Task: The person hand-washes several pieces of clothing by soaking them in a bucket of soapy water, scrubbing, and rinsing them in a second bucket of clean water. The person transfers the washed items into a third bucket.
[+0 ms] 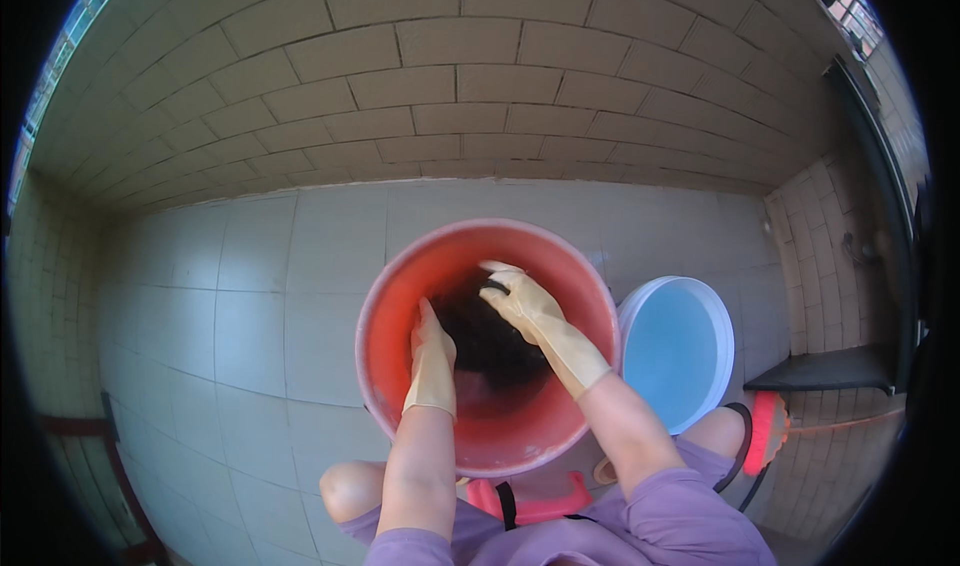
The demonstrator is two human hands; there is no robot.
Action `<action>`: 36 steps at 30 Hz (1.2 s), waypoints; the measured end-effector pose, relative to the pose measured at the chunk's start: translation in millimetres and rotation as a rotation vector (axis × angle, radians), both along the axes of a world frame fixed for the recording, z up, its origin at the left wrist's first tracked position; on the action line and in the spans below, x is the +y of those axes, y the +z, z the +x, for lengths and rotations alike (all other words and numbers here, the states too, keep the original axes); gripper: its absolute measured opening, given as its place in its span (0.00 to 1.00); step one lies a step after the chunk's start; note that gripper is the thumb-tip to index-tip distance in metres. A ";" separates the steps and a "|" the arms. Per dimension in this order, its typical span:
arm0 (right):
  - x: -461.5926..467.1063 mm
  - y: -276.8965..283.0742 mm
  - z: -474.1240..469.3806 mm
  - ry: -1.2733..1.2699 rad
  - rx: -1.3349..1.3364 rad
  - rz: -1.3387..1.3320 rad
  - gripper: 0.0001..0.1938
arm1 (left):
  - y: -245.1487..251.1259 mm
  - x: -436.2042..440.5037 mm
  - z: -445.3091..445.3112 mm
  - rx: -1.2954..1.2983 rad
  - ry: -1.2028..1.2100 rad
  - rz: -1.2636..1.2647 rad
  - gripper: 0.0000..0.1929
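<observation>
A large red plastic tub (382,288) stands on the floor in front of me. A dark mass (480,348), which looks like wet cloth, lies in the bottom of it. I wear cream rubber gloves on both hands. Inside the tub, my left hand (431,333) is at the left edge of the dark mass, its thumb side up. Its other fingers are partly hidden, so its grip is unclear. My right hand (516,300) is bent over the far right part of the mass. A small dark piece (495,287) shows between its thumb and fingers.
A white bucket (675,352), pale blue inside, stands right of the tub. Beneath it is a grey tiled floor (251,333); a tiled wall (457,82) rises beyond. At right are a dark shelf (825,371) and a pink broom head (765,432). A pink plastic object (547,507) lies between my legs.
</observation>
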State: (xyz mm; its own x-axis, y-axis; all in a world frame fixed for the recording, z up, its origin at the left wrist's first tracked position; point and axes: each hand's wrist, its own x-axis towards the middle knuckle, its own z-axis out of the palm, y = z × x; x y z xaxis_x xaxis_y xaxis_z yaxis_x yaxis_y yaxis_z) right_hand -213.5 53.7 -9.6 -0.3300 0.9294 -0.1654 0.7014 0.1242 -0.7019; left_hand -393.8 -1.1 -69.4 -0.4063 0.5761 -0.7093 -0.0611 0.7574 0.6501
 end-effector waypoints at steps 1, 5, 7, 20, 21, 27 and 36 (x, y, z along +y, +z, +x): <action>-6.5 50.1 -14.0 0.054 0.135 -0.139 0.21 | -16.7 0.8 -7.6 -0.258 0.205 0.134 0.43; -41.9 114.4 -29.3 0.117 0.498 -0.391 0.18 | 15.6 17.0 1.8 -1.126 0.589 0.344 0.36; -64.7 111.7 -43.7 0.272 0.452 -0.311 0.18 | 24.6 11.8 -4.3 -1.207 0.453 0.404 0.33; 30.5 -2.5 6.0 -0.037 -0.290 0.115 0.23 | 58.6 22.3 -20.8 -0.663 0.096 0.283 0.15; 22.1 16.9 11.1 -0.108 -0.108 0.142 0.22 | 87.6 19.8 -29.9 -0.598 -0.025 0.257 0.16; -8.7 125.0 -6.1 -0.251 0.764 -0.275 0.10 | 65.8 -8.0 -71.5 -0.400 -0.582 -0.037 0.27; -28.9 283.1 7.3 0.257 0.965 0.019 0.06 | 205.7 -2.9 -54.5 -0.900 -0.737 0.307 0.34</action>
